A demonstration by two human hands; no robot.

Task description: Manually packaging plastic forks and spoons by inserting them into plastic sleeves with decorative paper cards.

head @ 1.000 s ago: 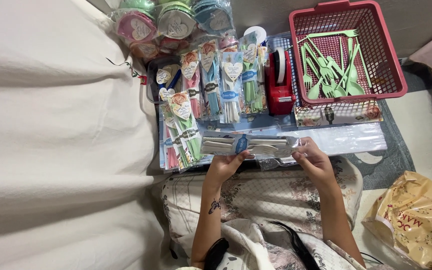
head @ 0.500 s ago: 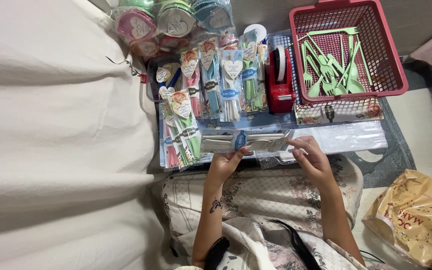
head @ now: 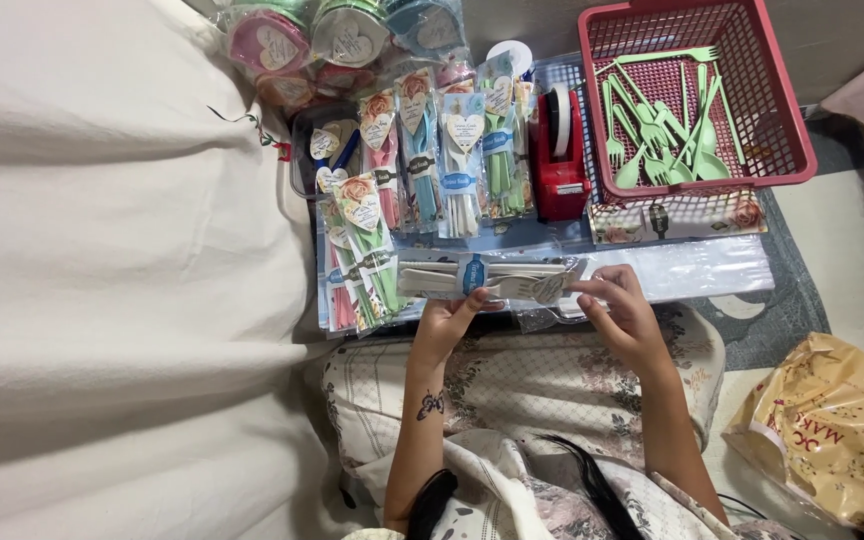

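Since the earlier frame the cutlery packet has edged leftward; below the red tape dispenser, my left hand grips its middle while my right hand pinches the open end, best folded flat.

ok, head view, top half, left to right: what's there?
White sheet → standing row of packaged cutlery sets → red tape dispenser → red basket of loose green cutlery. Lower down, left hand and right hand hold a white cutlery pack.
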